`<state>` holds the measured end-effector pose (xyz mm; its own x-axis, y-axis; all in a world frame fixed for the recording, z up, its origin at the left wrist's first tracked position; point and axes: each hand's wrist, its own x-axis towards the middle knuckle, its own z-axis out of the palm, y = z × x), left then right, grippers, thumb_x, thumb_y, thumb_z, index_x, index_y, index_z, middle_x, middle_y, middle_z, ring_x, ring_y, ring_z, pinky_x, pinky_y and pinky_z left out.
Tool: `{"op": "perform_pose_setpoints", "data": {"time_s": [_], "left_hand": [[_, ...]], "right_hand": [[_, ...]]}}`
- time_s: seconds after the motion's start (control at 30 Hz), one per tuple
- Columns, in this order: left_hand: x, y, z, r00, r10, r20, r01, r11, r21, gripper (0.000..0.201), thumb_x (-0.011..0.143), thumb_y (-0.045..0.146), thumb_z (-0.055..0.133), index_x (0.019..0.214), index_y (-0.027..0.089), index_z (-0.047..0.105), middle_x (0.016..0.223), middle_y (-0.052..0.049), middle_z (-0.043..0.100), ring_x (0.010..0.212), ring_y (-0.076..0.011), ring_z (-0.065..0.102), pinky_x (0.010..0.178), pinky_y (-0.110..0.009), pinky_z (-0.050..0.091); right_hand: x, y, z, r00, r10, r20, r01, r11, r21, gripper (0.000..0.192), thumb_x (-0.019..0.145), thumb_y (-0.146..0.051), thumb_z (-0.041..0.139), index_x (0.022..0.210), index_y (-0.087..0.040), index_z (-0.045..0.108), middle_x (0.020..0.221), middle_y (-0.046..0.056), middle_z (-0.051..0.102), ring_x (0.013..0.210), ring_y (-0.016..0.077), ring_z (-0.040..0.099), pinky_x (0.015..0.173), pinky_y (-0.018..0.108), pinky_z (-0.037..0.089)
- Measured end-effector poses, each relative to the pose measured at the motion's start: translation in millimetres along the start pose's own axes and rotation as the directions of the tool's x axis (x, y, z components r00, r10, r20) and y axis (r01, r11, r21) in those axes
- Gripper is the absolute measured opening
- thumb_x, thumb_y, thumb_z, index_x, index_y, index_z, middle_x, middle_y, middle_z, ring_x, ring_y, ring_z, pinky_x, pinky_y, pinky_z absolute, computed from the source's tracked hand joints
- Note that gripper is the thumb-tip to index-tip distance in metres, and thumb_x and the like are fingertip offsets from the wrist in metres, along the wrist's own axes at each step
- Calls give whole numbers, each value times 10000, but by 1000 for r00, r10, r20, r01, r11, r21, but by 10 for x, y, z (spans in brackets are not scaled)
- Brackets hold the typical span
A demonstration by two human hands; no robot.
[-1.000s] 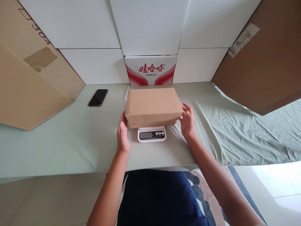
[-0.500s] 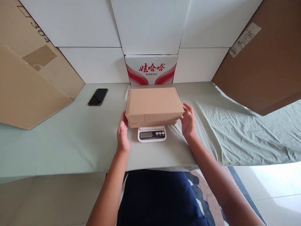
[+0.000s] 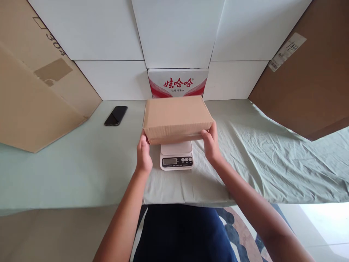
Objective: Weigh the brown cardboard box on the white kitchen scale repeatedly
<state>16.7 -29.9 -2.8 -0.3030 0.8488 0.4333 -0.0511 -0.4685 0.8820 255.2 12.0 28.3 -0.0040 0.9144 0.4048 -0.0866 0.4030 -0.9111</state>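
Observation:
A brown cardboard box (image 3: 177, 112) is held between both hands, slightly tilted, above a white kitchen scale (image 3: 177, 158). My left hand (image 3: 144, 154) grips the box at its near left corner, thumb at the side and the other fingers partly hidden behind it. At the near right corner, my right hand (image 3: 211, 143) has its thumb on the front face, with fingers around the side. The scale's small display and round buttons face me, and part of its platform shows below the box. Whatever the box contains cannot be seen.
A black phone (image 3: 116, 115) lies on the green cloth (image 3: 81, 163) to the left. Behind the box stands a white and red carton (image 3: 178, 82) against white panels (image 3: 109, 78). Large cardboard sheets rise at the left (image 3: 51, 98) and right (image 3: 308, 83).
The box has been lifted off the scale, uncovering more of its platform. My hands have closed on it, with the right thumb now on the front face. The view has shifted slightly.

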Motion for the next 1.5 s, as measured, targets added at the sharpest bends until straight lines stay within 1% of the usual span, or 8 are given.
{"op": "perform_pose_setpoints", "data": {"time_s": [0.1, 0.23, 0.37, 0.47, 0.6, 0.83, 1.1, 1.5], "left_hand": [[517, -56, 42, 999, 32, 14, -31, 998, -47, 905, 849, 892, 465, 1491, 264, 580, 1591, -113, 572, 1587, -322, 402, 1299, -454, 350], [1041, -463, 93, 996, -87, -24, 84, 993, -85, 972, 770, 956, 480, 1370, 215, 667, 1538, -169, 612, 1571, -329, 432, 1291, -462, 358], [1105, -897, 112, 985, -160, -65, 155, 985, -80, 946, 772, 930, 528, 1351, 195, 672, 1554, -190, 597, 1567, -315, 442, 1286, -466, 361], [1045, -1036, 112, 971, -225, -75, 216, 970, -110, 938, 762, 942, 520, 1326, 212, 688, 1546, -177, 611, 1541, -327, 479, 1259, -472, 410], [1050, -1060, 73, 967, -244, -67, 236, 965, -109, 913, 824, 916, 457, 1365, 215, 678, 1564, -162, 600, 1547, -322, 472, 1269, -482, 403], [1117, -991, -156, 942, -295, -158, 294, 955, -36, 961, 893, 880, 317, 1594, 241, 464, 1773, -108, 253, 1659, -231, 196, 1348, -416, 171], [1108, -870, -75, 920, -346, -184, 344, 938, -40, 831, 1005, 697, 276, 1634, 167, 390, 1760, -111, 294, 1646, -189, 251, 1331, -338, 219], [1076, -867, -64, 926, -340, -165, 342, 939, -16, 866, 980, 764, 286, 1614, 194, 439, 1747, -113, 329, 1635, -220, 290, 1328, -369, 246]], "right_hand": [[420, 68, 100, 994, -111, 7, 111, 993, -48, 530, 897, -499, 587, 1406, -367, 525, 1523, 28, 539, 1466, 326, 450, 1261, 552, 386], [822, 487, 161, 987, -158, -12, 155, 980, -121, 595, 886, -544, 567, 1450, -371, 493, 1539, 30, 520, 1485, 306, 407, 1309, 554, 314], [913, 882, 136, 995, -90, -34, 84, 986, -146, 629, 850, -497, 581, 1450, -335, 483, 1540, 44, 517, 1487, 287, 396, 1332, 531, 267], [904, 960, 110, 999, -44, -30, 38, 985, -168, 628, 828, -486, 590, 1424, -314, 497, 1538, 55, 521, 1491, 295, 389, 1333, 530, 260], [887, 932, 80, 999, 15, -42, -20, 992, -122, 751, 812, -521, 596, 1508, -326, 393, 1634, 59, 429, 1550, 295, 366, 1345, 556, 227], [815, 918, -64, 984, 105, -143, -116, 991, -72, 926, 825, -587, 611, 1625, -380, 192, 1766, 36, 242, 1641, 304, 290, 1349, 595, 217], [838, 950, -39, 984, 143, -102, -153, 984, -90, 950, 819, -631, 605, 1619, -293, 220, 1736, 131, 292, 1584, 371, 376, 1307, 611, 309], [857, 996, -51, 985, 126, -121, -138, 985, -99, 806, 859, -632, 593, 1537, -272, 349, 1704, 143, 355, 1600, 342, 343, 1300, 585, 341]]}}
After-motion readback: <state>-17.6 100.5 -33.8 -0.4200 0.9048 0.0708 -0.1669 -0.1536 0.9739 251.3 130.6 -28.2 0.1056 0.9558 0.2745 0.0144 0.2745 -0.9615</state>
